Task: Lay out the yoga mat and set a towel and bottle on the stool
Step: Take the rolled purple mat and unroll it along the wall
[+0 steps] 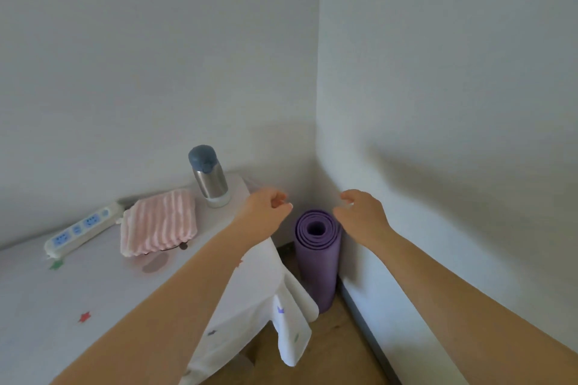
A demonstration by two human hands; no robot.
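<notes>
A rolled purple yoga mat stands upright on the floor in the room's corner, against the right wall. My left hand hovers just left of its top, fingers loosely curled and holding nothing. My right hand hovers just right of the roll's top, fingers apart and empty. A folded pink striped towel lies on the cloth-covered table. A steel bottle with a blue-grey lid stands upright behind the towel, near the wall. No stool is in view.
A white tablecloth with small star prints covers the table, its corner hanging down beside the mat. A white power strip lies along the wall at left. Wooden floor shows below, bounded by the right wall.
</notes>
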